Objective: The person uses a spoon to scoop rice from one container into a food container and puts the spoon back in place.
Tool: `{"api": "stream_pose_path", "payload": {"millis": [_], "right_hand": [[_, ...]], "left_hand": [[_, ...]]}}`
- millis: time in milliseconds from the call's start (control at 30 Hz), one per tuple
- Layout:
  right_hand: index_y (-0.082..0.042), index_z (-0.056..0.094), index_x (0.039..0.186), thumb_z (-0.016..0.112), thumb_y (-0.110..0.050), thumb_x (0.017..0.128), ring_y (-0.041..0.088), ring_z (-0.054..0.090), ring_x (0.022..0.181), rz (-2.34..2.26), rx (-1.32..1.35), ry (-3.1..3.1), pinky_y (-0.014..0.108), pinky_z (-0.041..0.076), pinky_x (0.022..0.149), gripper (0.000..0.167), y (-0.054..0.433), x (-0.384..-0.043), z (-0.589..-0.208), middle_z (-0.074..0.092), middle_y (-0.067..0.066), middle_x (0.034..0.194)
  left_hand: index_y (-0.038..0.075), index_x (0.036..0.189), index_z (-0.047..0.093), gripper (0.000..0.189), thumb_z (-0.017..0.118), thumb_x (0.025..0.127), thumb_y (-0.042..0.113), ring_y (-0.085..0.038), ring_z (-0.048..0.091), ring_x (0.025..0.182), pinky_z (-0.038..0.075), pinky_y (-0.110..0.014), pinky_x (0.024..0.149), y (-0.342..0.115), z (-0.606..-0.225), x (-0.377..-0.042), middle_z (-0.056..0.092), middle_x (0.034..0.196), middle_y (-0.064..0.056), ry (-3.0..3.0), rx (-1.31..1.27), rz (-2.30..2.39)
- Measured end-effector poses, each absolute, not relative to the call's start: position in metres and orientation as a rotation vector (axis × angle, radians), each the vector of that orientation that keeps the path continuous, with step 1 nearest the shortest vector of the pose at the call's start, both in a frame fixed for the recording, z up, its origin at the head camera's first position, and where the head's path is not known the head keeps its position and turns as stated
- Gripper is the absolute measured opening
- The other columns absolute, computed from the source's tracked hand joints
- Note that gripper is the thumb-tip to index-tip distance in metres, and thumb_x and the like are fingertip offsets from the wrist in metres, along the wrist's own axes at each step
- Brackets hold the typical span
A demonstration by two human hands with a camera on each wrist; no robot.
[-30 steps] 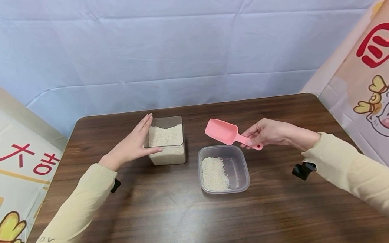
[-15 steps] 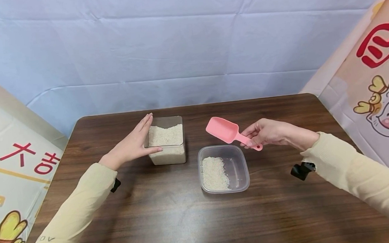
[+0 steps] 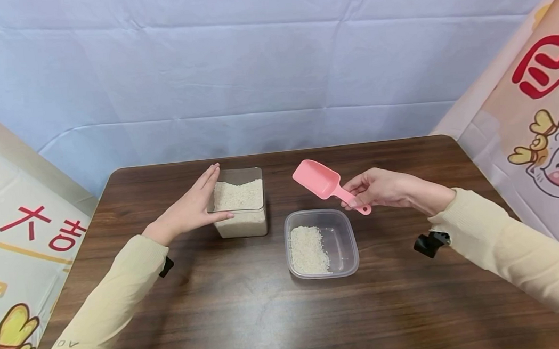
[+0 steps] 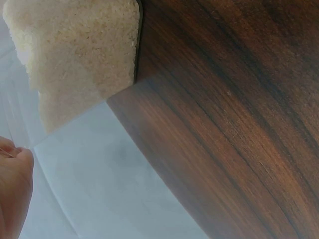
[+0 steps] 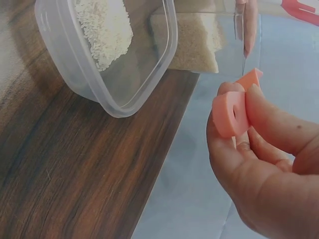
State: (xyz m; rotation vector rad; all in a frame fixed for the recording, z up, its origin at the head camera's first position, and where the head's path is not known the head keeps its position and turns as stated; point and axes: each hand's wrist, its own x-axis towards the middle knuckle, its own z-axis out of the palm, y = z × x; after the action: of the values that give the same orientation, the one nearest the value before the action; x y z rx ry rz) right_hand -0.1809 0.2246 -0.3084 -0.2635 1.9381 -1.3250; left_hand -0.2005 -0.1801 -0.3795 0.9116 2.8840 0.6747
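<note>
My left hand (image 3: 192,204) rests against the left side of a tall clear container (image 3: 239,222) of rice, fingers straight along the side and thumb across the front rim. The left wrist view shows its rice (image 4: 79,55) heaped unevenly. Between thumb and fingers, my right hand (image 3: 381,192) pinches the handle of a pink scoop (image 3: 318,178). Its bowl tilts up to the left, its inside bare pink, above the far edge of a shallow clear plastic box (image 3: 345,248). White rice (image 3: 308,250) lies in that box's left half. The handle's end hole (image 5: 235,113) faces the right wrist camera.
Both containers stand on a dark wood-grain table (image 3: 249,315) with rounded far corners. A pale cloth backdrop (image 3: 264,74) hangs behind it, and printed banners (image 3: 536,121) flank both sides. A gap of bare tabletop separates the two containers.
The pink scoop has risen a little and shifted slightly away from the shallow box, its handle steeper, with my right hand moving slightly left. My left hand and both containers stay put.
</note>
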Motion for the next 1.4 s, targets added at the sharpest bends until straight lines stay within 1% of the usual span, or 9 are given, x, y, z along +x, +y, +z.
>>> {"api": "stream_pose_path", "payload": {"millis": [133,333,433,533,633,767,933,1067,1400], "right_hand": [[0.022,0.042,0.118,0.054,0.010,0.085,0.013,0.059,0.075,-1.339,-0.259,1.935,0.020,0.046,0.061,0.038,0.222,-0.181,-0.307,0.066,0.007,0.084],[0.023,0.043,0.118,0.054,0.010,0.085,0.013,0.059,0.077,-1.349,-0.257,1.939,0.022,0.046,0.062,0.038,0.218,-0.183,-0.306,0.065,0.006,0.084],[0.024,0.043,0.117,0.052,0.009,0.086,0.012,0.058,0.075,-1.348,-0.268,1.935,0.022,0.046,0.063,0.036,0.217,-0.184,-0.306,0.065,0.004,0.083],[0.024,0.044,0.116,0.051,0.008,0.087,0.011,0.057,0.073,-1.344,-0.279,1.926,0.021,0.046,0.063,0.033,0.216,-0.185,-0.304,0.065,0.003,0.082],[0.022,0.046,0.114,0.051,0.006,0.088,0.010,0.058,0.075,-1.345,-0.289,1.906,0.021,0.046,0.065,0.031,0.215,-0.186,-0.302,0.065,0.003,0.083],[0.020,0.046,0.114,0.050,0.004,0.089,0.010,0.060,0.078,-1.349,-0.277,1.879,0.021,0.048,0.067,0.030,0.213,-0.188,-0.299,0.066,0.003,0.084],[0.020,0.043,0.118,0.049,0.003,0.090,0.011,0.062,0.078,-1.342,-0.261,1.866,0.022,0.049,0.069,0.033,0.209,-0.190,-0.296,0.066,0.004,0.086],[0.020,0.041,0.120,0.049,0.002,0.091,0.010,0.062,0.078,-1.335,-0.243,1.863,0.022,0.049,0.069,0.035,0.205,-0.191,-0.293,0.066,0.005,0.086],[0.020,0.043,0.118,0.049,0.003,0.091,0.011,0.062,0.075,-1.318,-0.239,1.858,0.023,0.050,0.069,0.033,0.198,-0.194,-0.289,0.067,0.006,0.084]], "left_hand": [[0.001,0.146,0.004,0.107,0.062,0.076,0.058,-0.020,0.000,0.139,0.018,-0.043,0.108,-0.180,-0.380,-0.201,-0.001,0.153,-0.007,2.878,0.910,0.675],[0.001,0.146,0.003,0.107,0.062,0.077,0.057,-0.021,0.001,0.139,0.018,-0.043,0.108,-0.180,-0.381,-0.201,-0.001,0.152,-0.007,2.878,0.915,0.675],[0.003,0.146,0.002,0.107,0.062,0.076,0.058,-0.021,0.001,0.139,0.019,-0.042,0.108,-0.180,-0.381,-0.201,-0.001,0.153,-0.007,2.877,0.909,0.680],[0.001,0.146,0.003,0.107,0.062,0.077,0.057,-0.021,0.001,0.139,0.019,-0.043,0.108,-0.180,-0.382,-0.201,-0.001,0.153,-0.007,2.877,0.910,0.678],[0.000,0.145,0.004,0.107,0.062,0.077,0.057,-0.021,0.001,0.139,0.018,-0.043,0.108,-0.180,-0.382,-0.202,-0.001,0.152,-0.007,2.879,0.914,0.678],[0.001,0.146,0.003,0.107,0.063,0.077,0.057,-0.020,0.000,0.139,0.018,-0.043,0.108,-0.180,-0.382,-0.201,-0.001,0.152,-0.007,2.877,0.913,0.681],[0.003,0.146,0.001,0.107,0.062,0.076,0.058,-0.020,-0.001,0.139,0.017,-0.042,0.109,-0.179,-0.381,-0.201,-0.002,0.153,-0.007,2.873,0.907,0.677],[0.003,0.146,0.002,0.107,0.062,0.076,0.058,-0.020,0.000,0.139,0.017,-0.042,0.109,-0.179,-0.381,-0.201,-0.002,0.153,-0.007,2.876,0.909,0.677],[0.001,0.145,0.003,0.107,0.063,0.076,0.057,-0.021,0.001,0.139,0.016,-0.042,0.109,-0.179,-0.382,-0.203,0.000,0.152,-0.009,2.886,0.924,0.670]]}}
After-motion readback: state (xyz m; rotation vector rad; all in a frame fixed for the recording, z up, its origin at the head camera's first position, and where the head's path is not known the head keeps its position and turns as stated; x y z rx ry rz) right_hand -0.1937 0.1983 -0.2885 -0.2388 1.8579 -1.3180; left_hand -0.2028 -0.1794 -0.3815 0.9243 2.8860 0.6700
